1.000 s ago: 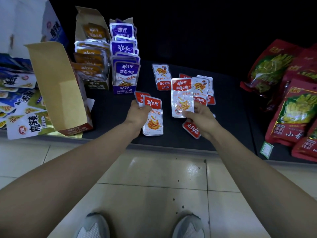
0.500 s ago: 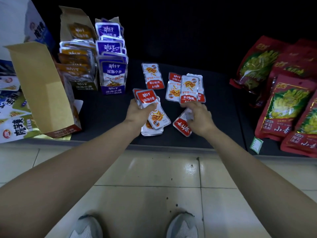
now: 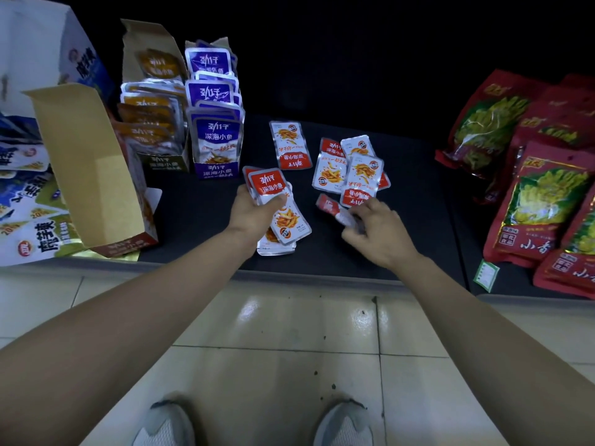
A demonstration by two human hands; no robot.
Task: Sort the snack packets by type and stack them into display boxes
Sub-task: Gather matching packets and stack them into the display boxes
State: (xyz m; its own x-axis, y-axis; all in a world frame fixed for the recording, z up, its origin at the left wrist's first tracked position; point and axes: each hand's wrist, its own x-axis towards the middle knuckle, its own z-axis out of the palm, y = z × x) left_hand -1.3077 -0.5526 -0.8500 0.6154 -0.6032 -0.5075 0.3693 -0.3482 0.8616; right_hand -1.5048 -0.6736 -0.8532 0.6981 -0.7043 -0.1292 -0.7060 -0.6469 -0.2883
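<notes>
Red packets (image 3: 349, 170) lie loose beyond the right hand (image 3: 376, 230), which pinches a packet (image 3: 335, 210); left hand (image 3: 254, 210) grips a stack (image 3: 273, 201); purple box (image 3: 214, 140) and brown box (image 3: 154, 130) beyond it look full, reds not yet boxed.

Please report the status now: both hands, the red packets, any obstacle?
Left hand grips a stack of red packets. Right hand pinches a single red packet. Loose packets lie just beyond it, unobstructed.

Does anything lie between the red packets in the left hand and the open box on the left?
Nothing visible: only bare table separates the red packets in the left hand from the open box. The purple box stands farther back.
</notes>
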